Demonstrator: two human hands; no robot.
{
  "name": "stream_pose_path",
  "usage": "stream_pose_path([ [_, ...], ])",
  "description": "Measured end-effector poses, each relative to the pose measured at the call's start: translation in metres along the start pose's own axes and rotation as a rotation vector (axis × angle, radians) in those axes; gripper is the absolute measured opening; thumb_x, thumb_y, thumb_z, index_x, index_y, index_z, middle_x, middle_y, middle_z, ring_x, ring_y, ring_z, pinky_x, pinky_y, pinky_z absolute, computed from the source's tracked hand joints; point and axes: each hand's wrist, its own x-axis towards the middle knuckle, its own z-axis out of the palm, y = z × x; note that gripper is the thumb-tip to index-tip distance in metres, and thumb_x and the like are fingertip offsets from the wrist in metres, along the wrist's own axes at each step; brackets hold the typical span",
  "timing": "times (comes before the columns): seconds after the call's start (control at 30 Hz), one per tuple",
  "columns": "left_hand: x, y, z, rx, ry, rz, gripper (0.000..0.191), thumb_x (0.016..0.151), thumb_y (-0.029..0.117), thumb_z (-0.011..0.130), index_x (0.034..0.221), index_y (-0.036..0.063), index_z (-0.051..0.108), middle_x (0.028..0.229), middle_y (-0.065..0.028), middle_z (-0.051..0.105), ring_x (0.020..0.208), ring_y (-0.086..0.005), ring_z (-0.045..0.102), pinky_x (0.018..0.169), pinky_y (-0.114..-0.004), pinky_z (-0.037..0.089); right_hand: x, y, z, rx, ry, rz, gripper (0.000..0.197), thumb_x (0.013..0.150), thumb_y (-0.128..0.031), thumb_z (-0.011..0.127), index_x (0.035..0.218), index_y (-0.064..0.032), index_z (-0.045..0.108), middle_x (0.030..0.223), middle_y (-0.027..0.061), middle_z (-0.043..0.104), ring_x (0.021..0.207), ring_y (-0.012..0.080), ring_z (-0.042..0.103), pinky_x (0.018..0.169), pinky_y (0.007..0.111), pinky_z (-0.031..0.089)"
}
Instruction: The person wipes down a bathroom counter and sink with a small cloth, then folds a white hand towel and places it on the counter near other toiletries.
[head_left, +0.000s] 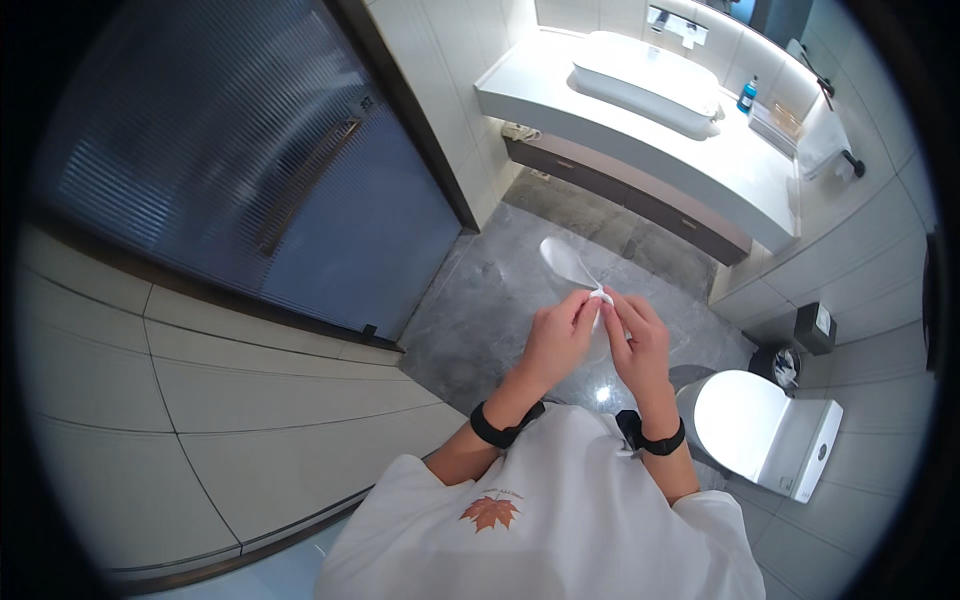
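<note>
Both of my hands meet in front of my chest, above the grey floor. The fingertips of my left hand (559, 334) and my right hand (637, 341) pinch a thin white pliable item (566, 262), whose material I cannot tell for sure. It is gathered narrow, like a twist or knot, where the fingers close on it. One rounded, flattened end spreads out beyond the fingertips, up and to the left. A paler, see-through part hangs below between the hands, partly hidden by them. Each wrist wears a black band.
Ahead stands a white washbasin (645, 94) on a white counter (750, 191), with a blue bottle (747, 95) beside it. A toilet (739, 420) and a black waste bin (759, 366) are to my right. A ribbed glass door (225, 150) stands left.
</note>
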Motion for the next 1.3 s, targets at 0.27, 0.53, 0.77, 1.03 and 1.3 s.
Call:
stream_pose_path([
  [0.27, -0.007, -0.021, -0.011, 0.071, 0.007, -0.012, 0.022, 0.096, 0.019, 0.056, 0.096, -0.0008, 0.064, 0.069, -0.0203, 0.059, 0.055, -0.0267, 0.057, 0.056, -0.036, 0.045, -0.005, 0.007, 0.018, -0.123, -0.201, -0.022, 0.019, 0.091, -0.011, 0.062, 0.104, -0.0005, 0.071, 0.079, 0.0139, 0.066, 0.062, 0.0266, 0.062, 0.055, 0.034, 0.048],
  [0.53, -0.005, -0.021, -0.027, -0.033, 0.025, -0.118, 0.025, 0.094, 0.020, 0.056, 0.090, -0.0043, 0.063, 0.065, -0.0187, 0.057, 0.054, -0.0180, 0.050, 0.055, -0.034, 0.044, -0.003, 0.002, 0.040, -0.092, -0.199, -0.009, 0.020, 0.090, -0.010, 0.063, 0.106, 0.0010, 0.070, 0.076, 0.0152, 0.065, 0.060, 0.0288, 0.061, 0.053, 0.036, 0.047],
  [0.77, -0.001, -0.043, -0.037, 0.016, -0.026, -0.180, 0.030, 0.093, 0.024, 0.061, 0.082, -0.0030, 0.067, 0.062, -0.0158, 0.060, 0.054, -0.0118, 0.051, 0.054, -0.032, 0.044, -0.002, 0.010, 0.045, -0.167, -0.274, -0.119, 0.033, 0.083, -0.017, 0.071, 0.110, 0.0022, 0.068, 0.087, 0.0155, 0.069, 0.070, 0.0305, 0.067, 0.060, 0.037, 0.052],
  [1.03, 0.015, -0.054, -0.050, -0.108, -0.116, -0.312, 0.026, 0.087, 0.027, 0.072, 0.096, 0.0016, 0.072, 0.080, -0.0082, 0.071, 0.072, -0.0117, 0.065, 0.066, -0.029, 0.051, 0.007, 0.021, 0.056, -0.006, -0.222, -0.016, 0.019, 0.087, -0.009, 0.065, 0.103, -0.0001, 0.070, 0.084, 0.0165, 0.069, 0.067, 0.0296, 0.066, 0.058, 0.035, 0.051],
  [1.3, 0.041, -0.090, -0.078, 0.150, -0.226, 0.238, 0.022, 0.086, 0.025, 0.070, 0.100, 0.0089, 0.069, 0.103, -0.0049, 0.067, 0.106, -0.0248, 0.058, 0.099, -0.037, 0.036, 0.028, 0.029, 0.062, 0.143, -0.163, 0.125, 0.015, 0.092, -0.010, 0.061, 0.100, 0.0004, 0.068, 0.083, 0.0101, 0.067, 0.075, 0.0188, 0.062, 0.070, 0.029, 0.048],
])
